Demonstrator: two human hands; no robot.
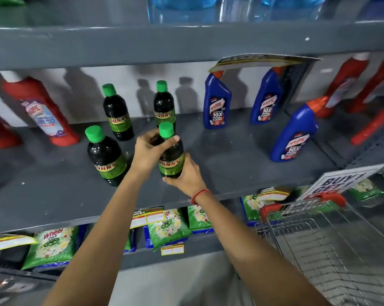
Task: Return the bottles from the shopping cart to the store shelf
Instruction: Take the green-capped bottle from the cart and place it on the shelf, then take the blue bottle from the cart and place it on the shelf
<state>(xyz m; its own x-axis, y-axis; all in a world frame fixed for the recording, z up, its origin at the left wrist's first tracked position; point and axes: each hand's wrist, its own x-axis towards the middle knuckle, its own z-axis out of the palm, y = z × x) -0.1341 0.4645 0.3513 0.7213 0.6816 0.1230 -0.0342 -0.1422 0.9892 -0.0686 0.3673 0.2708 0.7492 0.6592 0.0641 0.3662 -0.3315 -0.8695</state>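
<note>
Grey shelf (242, 155), both hands' grip wrapping green-capped bottle (171, 161)

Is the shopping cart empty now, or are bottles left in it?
Empty as far as visible: only bare wire shows in the shopping cart; its far right is cropped.

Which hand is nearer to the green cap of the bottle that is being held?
Left. The left hand grips the held bottle at its shoulder, just under the green cap; the right hand holds its base, farther from the cap.
</note>
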